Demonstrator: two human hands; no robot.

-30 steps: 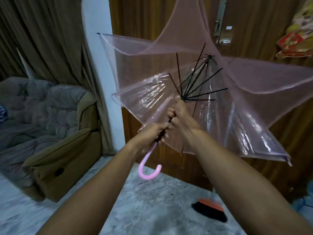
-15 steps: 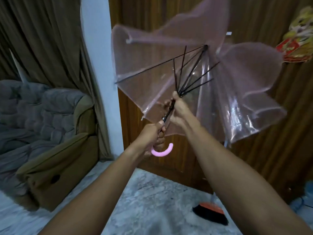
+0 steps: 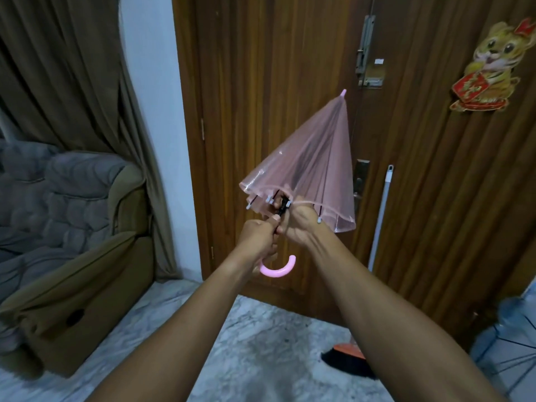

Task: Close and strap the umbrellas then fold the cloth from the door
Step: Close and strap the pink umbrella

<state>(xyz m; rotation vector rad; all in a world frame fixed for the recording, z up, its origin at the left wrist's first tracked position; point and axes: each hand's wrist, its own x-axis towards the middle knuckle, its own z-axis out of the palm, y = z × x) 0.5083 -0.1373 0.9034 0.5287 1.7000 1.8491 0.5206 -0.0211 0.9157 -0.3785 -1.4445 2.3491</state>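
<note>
The umbrella (image 3: 307, 166) was of thin, glossy, see-through pink plastic, its handle (image 3: 278, 269) smooth pink plastic. The door (image 3: 261, 82) was varnished wood with clear grain, its bolt (image 3: 366, 50) perhaps dull metal. The curtain (image 3: 58, 68) was matt cloth, the floor (image 3: 261, 343) polished stone.

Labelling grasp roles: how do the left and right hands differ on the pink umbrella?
The left hand sits lower, gripping just above the hooked handle; the right hand sits higher, at the canopy rim. The left hand is fully in view; the right hand is partly tucked under the folded canopy by the black runner. Both curl round the pink umbrella, close together.
</note>
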